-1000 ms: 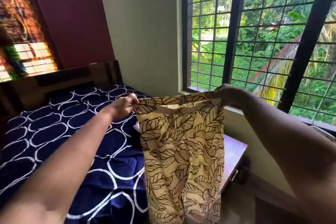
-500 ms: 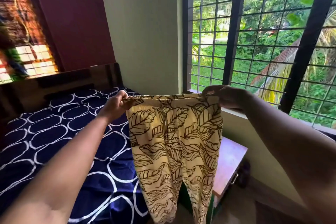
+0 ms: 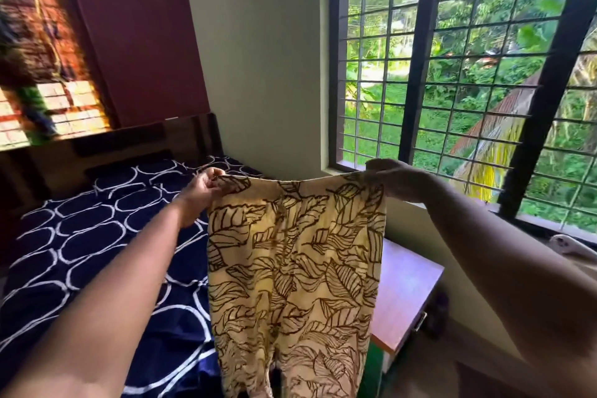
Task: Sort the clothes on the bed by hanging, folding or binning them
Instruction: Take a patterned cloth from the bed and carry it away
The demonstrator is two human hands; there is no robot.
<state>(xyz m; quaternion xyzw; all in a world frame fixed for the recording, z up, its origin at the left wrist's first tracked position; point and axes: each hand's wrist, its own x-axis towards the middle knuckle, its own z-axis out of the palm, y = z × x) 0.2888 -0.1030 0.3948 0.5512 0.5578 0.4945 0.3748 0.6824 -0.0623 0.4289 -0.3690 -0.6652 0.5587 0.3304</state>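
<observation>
A pair of cream trousers with a brown leaf print (image 3: 294,268) hangs in the air in front of me, waistband stretched flat at the top, legs dropping out of view at the bottom. My left hand (image 3: 202,189) pinches the left end of the waistband. My right hand (image 3: 392,179) pinches the right end. The trousers hang beside the bed (image 3: 87,236), which carries a dark blue sheet with white oval outlines.
A small wooden side table (image 3: 407,294) stands between the bed and the wall under the barred window (image 3: 452,74). A dark headboard (image 3: 129,145) runs behind the bed. Something white (image 3: 571,247) lies on the sill at the far right.
Both hands have drawn the waistband wider and flatter, and the trousers now hang more squarely; the view has tilted slightly.
</observation>
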